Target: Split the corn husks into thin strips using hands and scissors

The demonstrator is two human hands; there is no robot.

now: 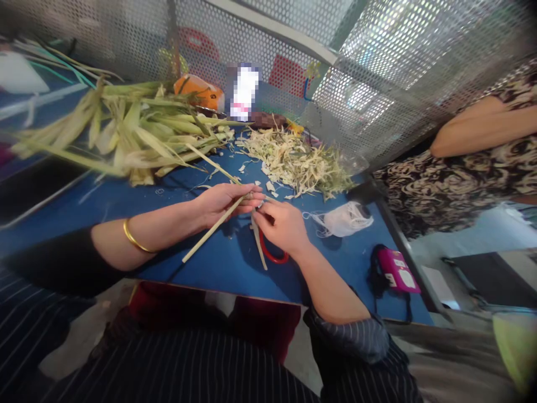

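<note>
My left hand is closed around pale yellow-green husk strips; one end slants down toward the table's near edge, and a longer strip runs up to the left. Its fingertips meet those of my right hand, which pinches the work where the strips come together; the exact join is hidden by the fingers. Another pale strip hangs down between the hands. Red-handled scissors show just under my right hand; whether the fingers hook them or they lie on the table I cannot tell.
A heap of long dried husks covers the left of the blue table. Pale trimmings are piled behind my hands. A white corded bundle and a magenta device lie at right. A person stands beyond that edge.
</note>
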